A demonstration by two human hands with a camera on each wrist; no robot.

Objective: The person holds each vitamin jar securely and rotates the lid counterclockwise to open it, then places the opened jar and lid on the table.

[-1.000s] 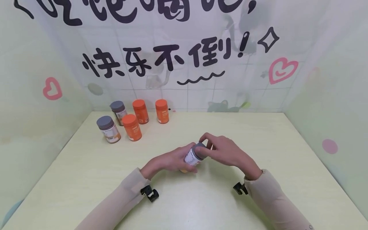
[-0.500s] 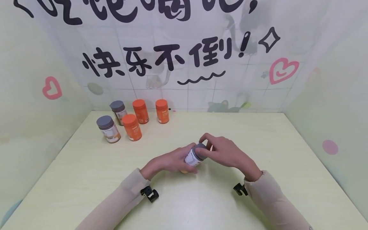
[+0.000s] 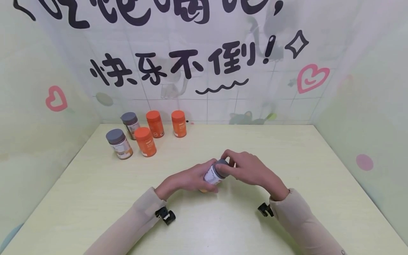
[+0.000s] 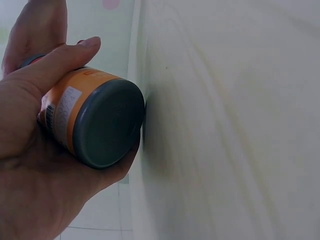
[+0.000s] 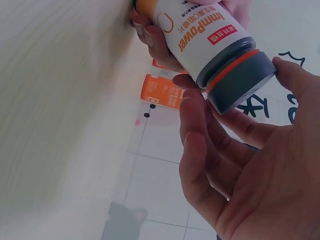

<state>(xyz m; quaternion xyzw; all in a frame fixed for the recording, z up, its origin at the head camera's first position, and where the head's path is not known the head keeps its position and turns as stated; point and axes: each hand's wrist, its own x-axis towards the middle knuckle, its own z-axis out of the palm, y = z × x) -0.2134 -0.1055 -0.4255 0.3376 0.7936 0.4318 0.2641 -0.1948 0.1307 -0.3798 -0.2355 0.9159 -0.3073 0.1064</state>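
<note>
Barely shifted! Gripped bottle in left hand, pinched lid with right hand, seemingly gained no ground.

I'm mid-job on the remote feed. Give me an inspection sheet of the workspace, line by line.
Surface: pale table; whether the held jar touches it, cannot tell.
Job's things: one jar, tilted, its grey cap on.
Clutter: two grey-capped jars and three orange jars standing at the far left.
Left grip: wrapped round the jar's body.
Right grip: thumb and fingers at the cap.
Cables: nothing seen.
Surroundings: back wall with black lettering; black clips at both sleeve cuffs.
</note>
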